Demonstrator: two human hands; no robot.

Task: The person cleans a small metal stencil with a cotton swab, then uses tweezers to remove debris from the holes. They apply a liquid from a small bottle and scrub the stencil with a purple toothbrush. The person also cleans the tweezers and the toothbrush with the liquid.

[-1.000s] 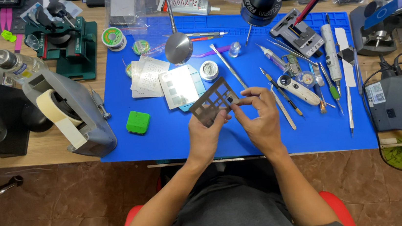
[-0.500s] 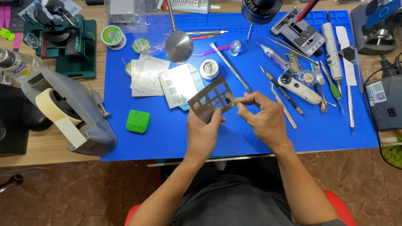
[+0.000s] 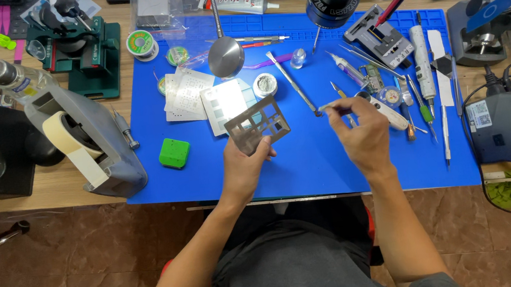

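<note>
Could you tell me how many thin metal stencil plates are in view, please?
3: one stencil plate in the left hand, two stencil sheets lying overlapped on the blue mat. More may be hidden beneath.

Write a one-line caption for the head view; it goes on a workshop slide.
Left hand holds a perforated metal stencil over the blue mat; right hand pinches a thin tool.

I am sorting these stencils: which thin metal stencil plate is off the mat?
The square metal stencil plate in the left hand; the others lie flat on the blue mat.

Bare forearms, dark grey shirt
</note>
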